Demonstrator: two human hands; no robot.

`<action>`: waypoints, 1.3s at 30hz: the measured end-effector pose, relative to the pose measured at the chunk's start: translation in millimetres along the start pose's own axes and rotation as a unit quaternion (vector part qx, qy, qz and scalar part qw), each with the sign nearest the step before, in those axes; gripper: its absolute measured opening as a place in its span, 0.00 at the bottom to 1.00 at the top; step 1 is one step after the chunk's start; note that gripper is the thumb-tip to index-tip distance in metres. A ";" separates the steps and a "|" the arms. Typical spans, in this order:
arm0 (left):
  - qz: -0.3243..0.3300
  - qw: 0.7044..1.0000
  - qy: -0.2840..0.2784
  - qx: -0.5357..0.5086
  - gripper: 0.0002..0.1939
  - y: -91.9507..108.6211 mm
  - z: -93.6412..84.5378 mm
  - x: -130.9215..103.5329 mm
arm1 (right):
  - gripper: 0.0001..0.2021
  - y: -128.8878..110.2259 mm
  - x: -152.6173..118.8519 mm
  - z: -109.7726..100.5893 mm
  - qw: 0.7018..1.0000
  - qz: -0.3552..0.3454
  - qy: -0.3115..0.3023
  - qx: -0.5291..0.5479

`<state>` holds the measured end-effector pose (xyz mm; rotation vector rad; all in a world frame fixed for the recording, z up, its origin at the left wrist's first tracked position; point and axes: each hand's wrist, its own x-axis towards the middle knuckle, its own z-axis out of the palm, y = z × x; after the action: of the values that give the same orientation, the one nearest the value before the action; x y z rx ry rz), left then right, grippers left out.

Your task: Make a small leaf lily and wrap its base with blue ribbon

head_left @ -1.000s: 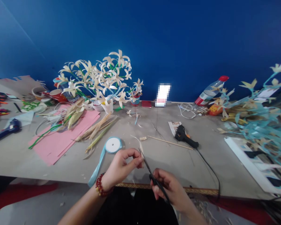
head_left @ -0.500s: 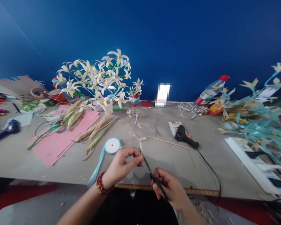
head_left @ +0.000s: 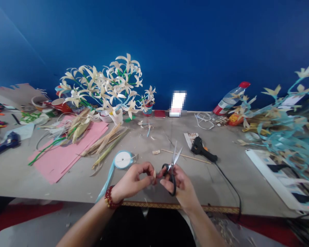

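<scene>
Between thumb and forefinger, my left hand [head_left: 137, 180] pinches a small pale piece of corn husk [head_left: 155, 174]. My right hand [head_left: 180, 185] has its fingers in the black handles of a pair of scissors [head_left: 173, 163]. The blades point away from me and stand slightly apart. Both hands are close together above the front edge of the table, with the scissors just right of the husk piece. To the left of my left hand lies a roll of light blue ribbon [head_left: 123, 160], its loose end trailing to the table's front edge.
A black glue gun [head_left: 203, 151] with a cord and a thin wooden stick [head_left: 186, 156] lie beyond my right hand. Dried husks [head_left: 105, 145] and pink paper [head_left: 51, 161] are at left. White husk flowers [head_left: 105, 85] stand behind; a power strip [head_left: 270, 178] lies at right.
The scissors have swung from pointing at my left fingers to pointing away, their blades now apart. The long husk strip above my left fingers is gone; a short piece shows there.
</scene>
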<state>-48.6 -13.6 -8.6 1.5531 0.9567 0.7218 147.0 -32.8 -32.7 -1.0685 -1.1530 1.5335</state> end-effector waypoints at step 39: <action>-0.011 0.918 0.195 -0.345 0.06 -10.4 36.1 -11.2 | 0.18 -4.5 -1.0 15.3 0.999 0.011 0.029 0.009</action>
<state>-25.3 -40.3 -25.2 0.7879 0.8641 1.2264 133.2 -36.0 -25.3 -1.1101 -1.0903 1.5171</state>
